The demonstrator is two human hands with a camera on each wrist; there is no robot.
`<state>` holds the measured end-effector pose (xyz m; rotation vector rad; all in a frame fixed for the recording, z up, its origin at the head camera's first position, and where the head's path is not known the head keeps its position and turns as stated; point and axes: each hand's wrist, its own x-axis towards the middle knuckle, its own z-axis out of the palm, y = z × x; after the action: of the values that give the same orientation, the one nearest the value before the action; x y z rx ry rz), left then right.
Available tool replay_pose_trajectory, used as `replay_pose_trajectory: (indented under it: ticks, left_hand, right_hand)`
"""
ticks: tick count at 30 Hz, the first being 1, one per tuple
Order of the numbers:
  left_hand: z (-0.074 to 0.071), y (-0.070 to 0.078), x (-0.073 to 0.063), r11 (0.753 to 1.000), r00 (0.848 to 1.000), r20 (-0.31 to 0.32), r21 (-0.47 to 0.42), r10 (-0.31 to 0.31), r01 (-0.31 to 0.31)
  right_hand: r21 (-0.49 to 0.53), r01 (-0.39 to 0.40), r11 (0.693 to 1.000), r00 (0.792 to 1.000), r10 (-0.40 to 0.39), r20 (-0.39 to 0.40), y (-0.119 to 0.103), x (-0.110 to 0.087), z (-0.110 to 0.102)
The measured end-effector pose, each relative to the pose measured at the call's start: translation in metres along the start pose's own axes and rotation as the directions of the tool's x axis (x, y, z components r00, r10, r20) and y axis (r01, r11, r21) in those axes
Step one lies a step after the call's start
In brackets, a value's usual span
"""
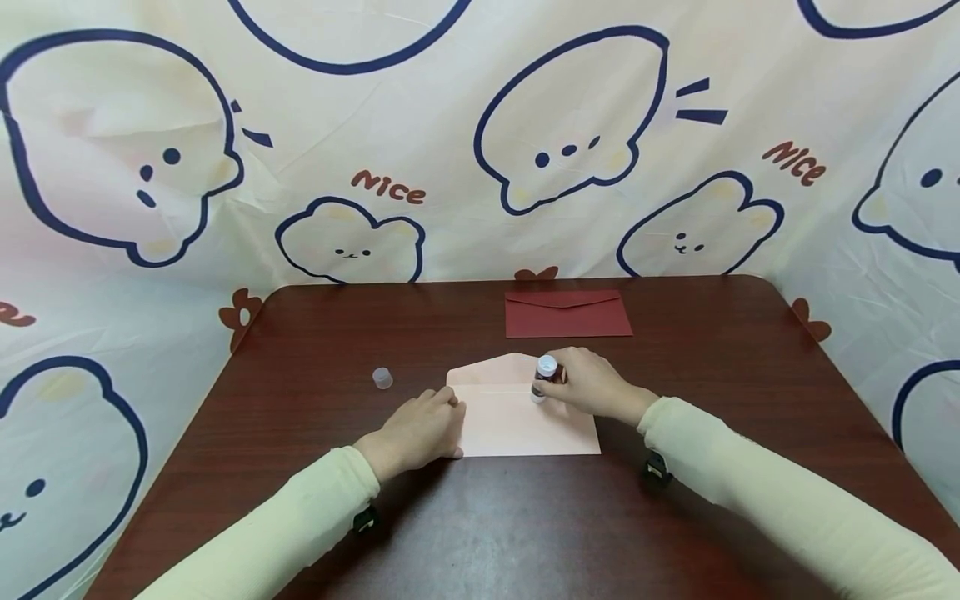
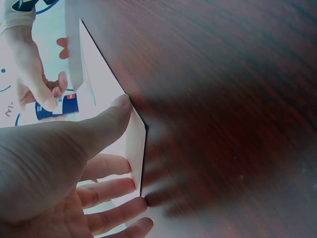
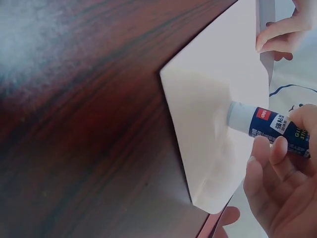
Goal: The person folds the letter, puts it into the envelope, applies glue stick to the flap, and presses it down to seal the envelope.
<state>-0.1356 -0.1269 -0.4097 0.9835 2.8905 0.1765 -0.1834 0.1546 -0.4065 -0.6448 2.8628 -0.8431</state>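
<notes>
A pale pink envelope (image 1: pixel 517 429) lies on the dark wooden table, its pointed flap spread toward the far side. My right hand (image 1: pixel 598 383) grips a blue and white glue stick (image 3: pixel 277 126) between thumb and fingers. Its white end meets the envelope near the flap's fold, as the right wrist view shows. At the envelope's left edge, my left hand (image 1: pixel 418 429) rests with thumb and fingers extended, the thumb (image 2: pixel 116 106) pressing on the paper. To the left of the envelope is a small translucent cap (image 1: pixel 382 378).
Farther back on the table (image 1: pixel 337 333) lies a dark red envelope (image 1: pixel 566 317), its flap folded down. A white cloth (image 1: pixel 450 125) printed with cartoon outlines hangs behind the table and along both sides.
</notes>
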Motion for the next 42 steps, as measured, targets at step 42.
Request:
replay_pose_trajectory:
  ticks: [42]
  left_hand:
    - [0.005,-0.019,0.002,0.973,0.999,0.013,-0.229,-0.033,0.035]
  right_hand:
    - [0.802,-0.345,0.488,0.926,0.318,0.205,0.01,-0.024,-0.006]
